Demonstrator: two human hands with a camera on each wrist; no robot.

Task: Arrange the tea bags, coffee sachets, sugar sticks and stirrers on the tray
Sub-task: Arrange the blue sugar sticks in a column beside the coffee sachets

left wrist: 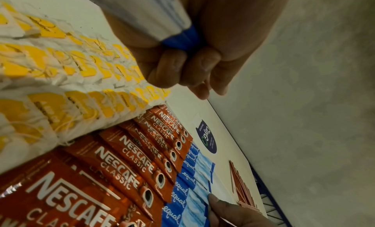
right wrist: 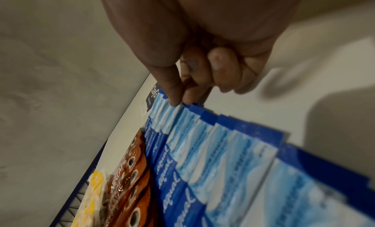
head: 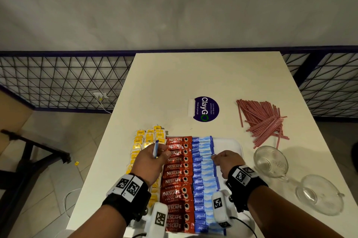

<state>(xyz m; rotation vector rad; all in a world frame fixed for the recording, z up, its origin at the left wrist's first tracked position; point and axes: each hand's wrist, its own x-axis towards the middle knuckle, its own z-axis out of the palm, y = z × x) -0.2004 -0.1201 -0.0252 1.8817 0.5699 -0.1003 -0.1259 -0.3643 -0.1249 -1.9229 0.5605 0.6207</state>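
Observation:
A white tray (head: pixel 231 145) at the table's near edge holds three columns: yellow tea bags (head: pixel 139 147) on the left, red coffee sachets (head: pixel 175 173) in the middle, blue sugar sticks (head: pixel 203 179) on the right. My left hand (head: pixel 161 152) hovers over the tea bags and sachets, gripping a few upright blue-and-white sugar sticks (head: pixel 155 147), seen close in the left wrist view (left wrist: pixel 162 18). My right hand (head: pixel 214 157) pinches the right end of one sugar stick (right wrist: pixel 172 116) in the column with thumb and forefinger. Red-striped stirrers (head: pixel 261 119) lie in a loose pile on the table, off the tray.
Two clear glass cups (head: pixel 271 162) (head: pixel 319 196) stand right of the tray. A round blue sticker (head: pixel 206 108) is on the table beyond the tray. A bare strip of tray shows right of the sugar column. A metal mesh railing (head: pixel 58 80) runs behind the table.

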